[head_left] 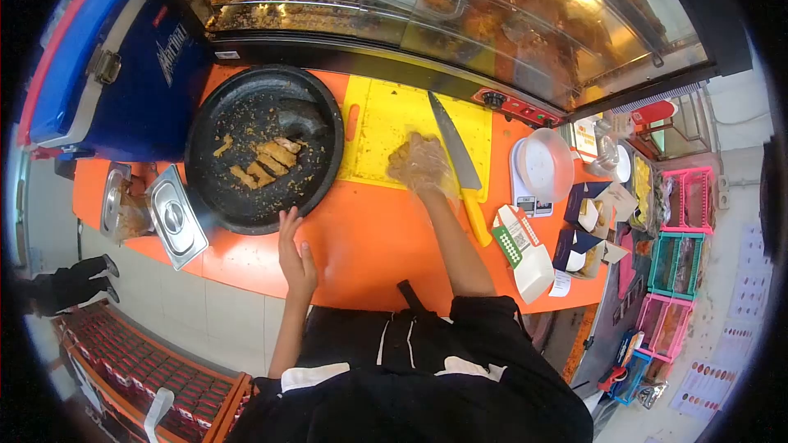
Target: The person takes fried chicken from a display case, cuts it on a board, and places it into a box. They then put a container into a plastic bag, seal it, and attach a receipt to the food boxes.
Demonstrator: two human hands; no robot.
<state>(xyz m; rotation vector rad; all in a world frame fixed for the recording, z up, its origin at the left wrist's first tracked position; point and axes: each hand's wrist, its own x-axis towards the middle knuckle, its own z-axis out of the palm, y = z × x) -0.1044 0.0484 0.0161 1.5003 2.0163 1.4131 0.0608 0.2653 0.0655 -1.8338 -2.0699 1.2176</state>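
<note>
My left hand [296, 258] is bare, its fingers stretched out with the tips at the near rim of a big round black pan [215, 115]. Several strips of cut fried chicken [271, 161] lie in the pan among scattered crumbs. My right hand [419, 162] wears a clear plastic glove and lies palm down on a yellow cutting board [377, 102], fingers apart under the crinkled plastic. Right beside it a large knife [456, 143] with a yellow handle rests on the board, the handle reaching past the near edge.
A glass display warmer [427, 25] of fried food stands behind the board, with a blue cooler box [148, 74] at left. A metal lid [176, 217] lies left of the pan. On the right are a digital scale [535, 203], a plastic tub [545, 166] and paper food boxes [525, 254].
</note>
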